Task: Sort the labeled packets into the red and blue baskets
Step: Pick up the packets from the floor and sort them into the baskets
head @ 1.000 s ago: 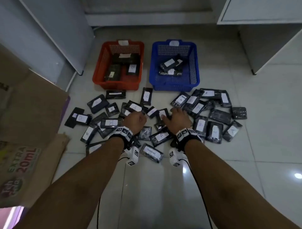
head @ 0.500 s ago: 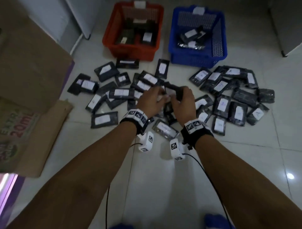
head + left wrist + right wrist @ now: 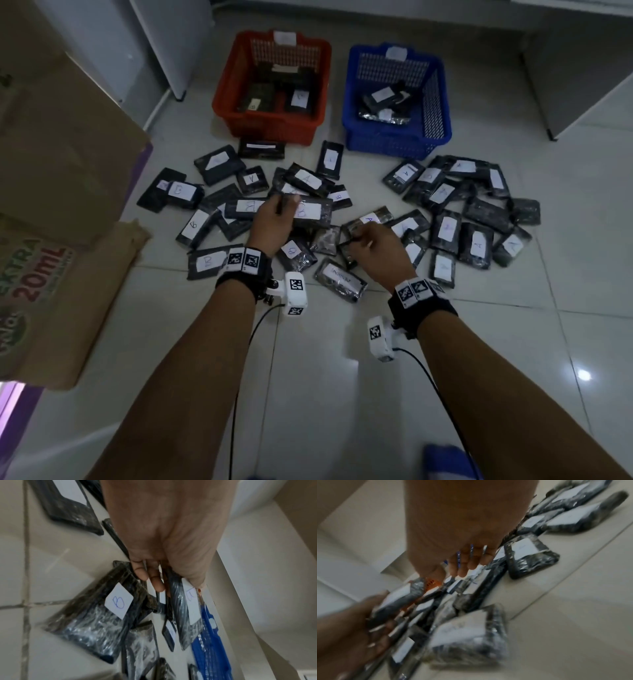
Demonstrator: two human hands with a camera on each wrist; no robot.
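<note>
1. Black plastic packets with white labels lie scattered on the tiled floor [image 3: 342, 359], each label facing up, which I judge makes the letter easy to read before lifting.
2. Nearest, the right hand [image 3: 375, 245] has its grip curled round the edge of an A packet [image 3: 368, 219], raised just off the pile of packets [image 3: 472, 212] — likely to keep that letter apart.
3. Slightly further, the left hand [image 3: 274, 219] pinches a B packet [image 3: 310, 210] by its near end, so the label stays in sight; the left wrist view shows fingers [image 3: 155, 580] closed on thin packet edges.
4. Beyond the pile, the red basket [image 3: 270, 125] and blue basket [image 3: 394, 140] stand side by side — each already holds a few packets, one per hand's reach.
5. Most packets remain unsorted.
</note>
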